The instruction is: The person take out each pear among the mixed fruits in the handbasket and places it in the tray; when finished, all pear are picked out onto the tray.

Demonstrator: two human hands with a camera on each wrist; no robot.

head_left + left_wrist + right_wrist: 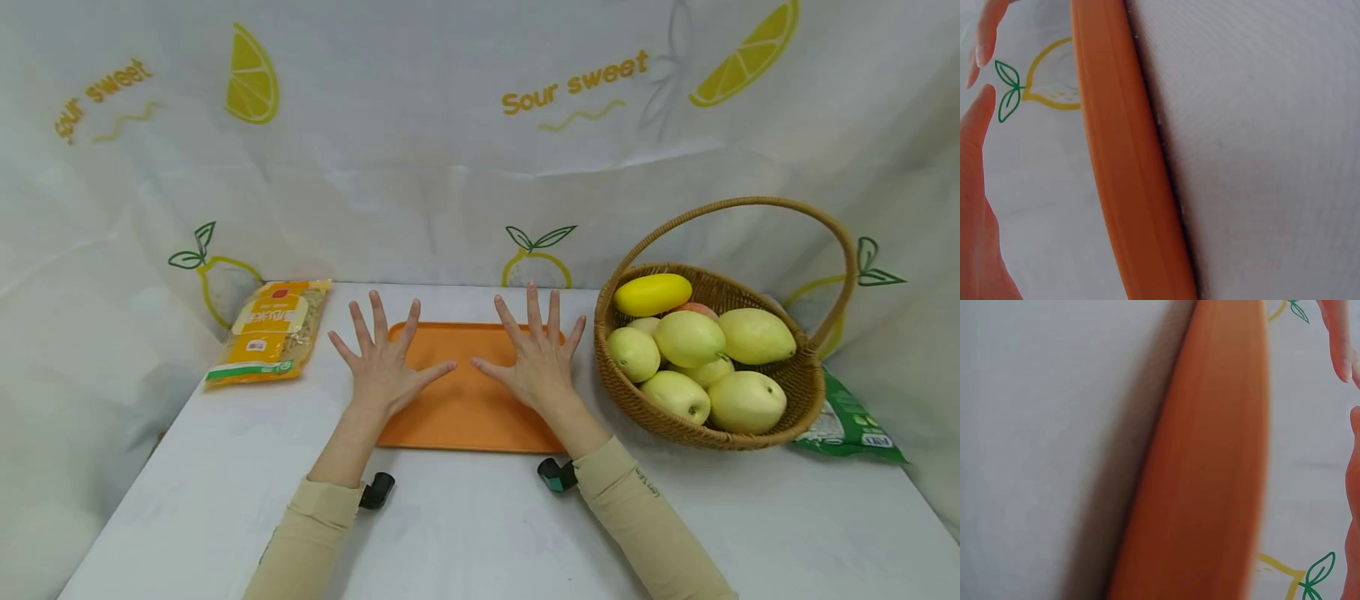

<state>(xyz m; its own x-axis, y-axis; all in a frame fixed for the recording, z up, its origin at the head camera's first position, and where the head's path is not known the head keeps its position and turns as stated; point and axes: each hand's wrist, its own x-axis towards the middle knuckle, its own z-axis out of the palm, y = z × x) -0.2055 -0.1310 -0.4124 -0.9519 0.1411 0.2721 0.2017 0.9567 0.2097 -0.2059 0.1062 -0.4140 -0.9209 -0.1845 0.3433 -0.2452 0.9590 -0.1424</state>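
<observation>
Both hands are held over an orange tray (468, 408) on the white table, fingers spread wide and holding nothing. The left hand (382, 367) is above the tray's left part, the right hand (542, 367) above its right part. Their thumbs point toward each other with a small gap between them. In the left wrist view the tray's edge (1122, 150) runs down the middle, and part of the left hand (979, 206) shows at the left. The right wrist view has the tray's edge (1204, 450) close up, with part of the right hand (1354, 487) at the right border.
A wicker basket (645, 410) with a tall handle stands at the right, filled with pale yellow-green fruit (690, 337) and a bright yellow one (652, 294). Partly behind it lies a green packet (855, 421). At the back left lies a yellow food packet (270, 333).
</observation>
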